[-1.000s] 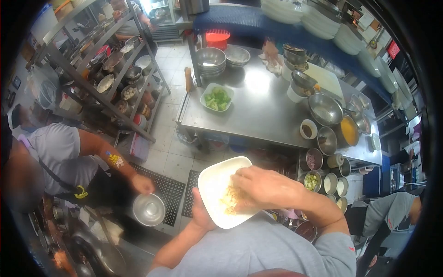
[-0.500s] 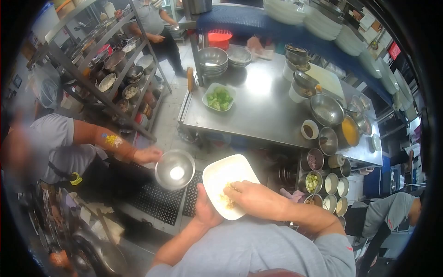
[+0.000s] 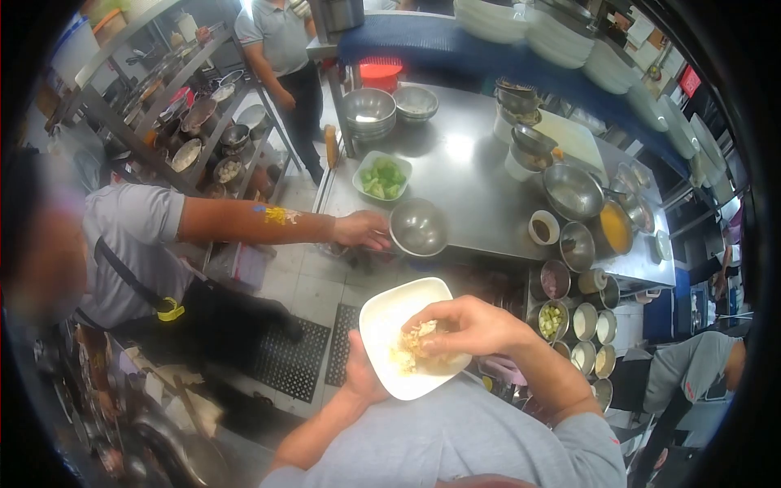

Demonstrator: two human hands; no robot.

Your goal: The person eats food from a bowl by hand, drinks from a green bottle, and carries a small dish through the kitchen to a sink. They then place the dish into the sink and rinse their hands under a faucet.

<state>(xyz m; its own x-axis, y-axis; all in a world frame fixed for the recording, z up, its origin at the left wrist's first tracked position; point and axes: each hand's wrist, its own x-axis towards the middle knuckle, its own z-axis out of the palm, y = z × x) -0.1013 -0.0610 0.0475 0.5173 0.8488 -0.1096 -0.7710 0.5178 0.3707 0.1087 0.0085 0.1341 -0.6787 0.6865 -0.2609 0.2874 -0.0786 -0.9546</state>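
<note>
The square bowl point(image 3: 381, 313) is creamy white; the crumbly food point(image 3: 416, 342) is pale yellow to light tan. The wearer's shirt point(image 3: 407, 443) is plain light grey, with a red mark point(image 3: 615, 441) at the sleeve. The co-worker's forearm point(image 3: 232, 221) carries a patch of yellow, white and blue; the strap point(image 3: 122, 268) is black, its clip point(image 3: 171, 309) yellow. The greens point(image 3: 382, 177) are light green, the basket point(image 3: 380, 76) red and the overhead shelf point(image 3: 423, 41) blue. The floor mat point(image 3: 285, 362) is black, patterned with rows of pale dots.
</note>
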